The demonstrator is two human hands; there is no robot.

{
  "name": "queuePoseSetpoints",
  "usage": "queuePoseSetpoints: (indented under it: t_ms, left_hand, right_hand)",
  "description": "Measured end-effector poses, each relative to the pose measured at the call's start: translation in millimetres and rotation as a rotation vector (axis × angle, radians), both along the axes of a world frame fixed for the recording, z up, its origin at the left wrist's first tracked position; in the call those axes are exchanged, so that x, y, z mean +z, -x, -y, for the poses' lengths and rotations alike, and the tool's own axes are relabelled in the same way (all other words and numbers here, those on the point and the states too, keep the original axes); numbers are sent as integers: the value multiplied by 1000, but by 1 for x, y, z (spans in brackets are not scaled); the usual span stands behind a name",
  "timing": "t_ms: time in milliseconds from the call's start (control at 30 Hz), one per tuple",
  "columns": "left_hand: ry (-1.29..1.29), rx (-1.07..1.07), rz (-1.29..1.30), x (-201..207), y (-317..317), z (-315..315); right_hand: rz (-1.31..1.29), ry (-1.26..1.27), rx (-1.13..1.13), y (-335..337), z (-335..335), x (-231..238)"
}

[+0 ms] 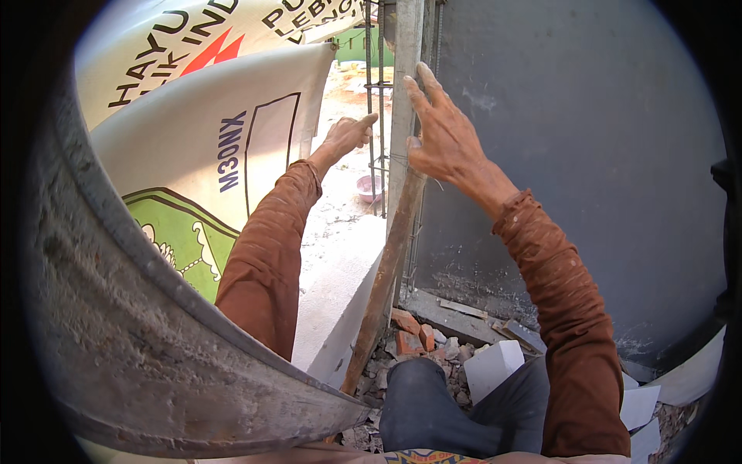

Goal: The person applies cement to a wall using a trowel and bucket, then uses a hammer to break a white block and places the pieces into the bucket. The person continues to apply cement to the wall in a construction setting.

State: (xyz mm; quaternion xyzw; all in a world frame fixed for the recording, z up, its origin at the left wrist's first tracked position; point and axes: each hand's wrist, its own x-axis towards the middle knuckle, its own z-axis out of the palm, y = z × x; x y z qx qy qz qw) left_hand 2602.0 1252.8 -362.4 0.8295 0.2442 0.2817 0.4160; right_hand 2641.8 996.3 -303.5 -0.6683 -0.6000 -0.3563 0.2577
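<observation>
My left hand point(348, 138) reaches past a printed sheet to the upright steel rebar point(371, 166). Its fingers are mostly curled, with the index finger at the bar; anything small in them is hidden. To its right, my right hand point(450, 141) is open, its fingers stretched upward along the edge of a grey upright board point(405, 100). The thumb lies near the board's face. Below this hand, a brown wooden strip point(377, 298) leans at a slant, its upper end against the board. White block masonry point(328, 301) stands left of the strip.
A dark grey wall panel point(572, 147) fills the right side. Broken bricks point(410, 340) and white block pieces point(495, 365) lie around my legs. A curved, rough grey edge point(154, 309) crosses the lower left. Beyond the rebar sits a pinkish basin point(369, 188).
</observation>
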Motion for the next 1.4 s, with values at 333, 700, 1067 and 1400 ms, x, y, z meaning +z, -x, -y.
queuePoseSetpoints:
  t_ms: [333,700,1067,1400]
  left_hand:
    - [489,-155,261,-8,1,14]
    - [-403,410,-183,24,-8,21]
    - [331,47,48,-3,1,-2]
    - [-454,387,-268,-24,4,-14]
  right_hand:
    - [5,-34,18,1,-2,-2]
    - [-46,8,-36,5,-3,-2]
    - [-40,27,-43,8,1,1]
    - [-45,18,-6,1,6,10]
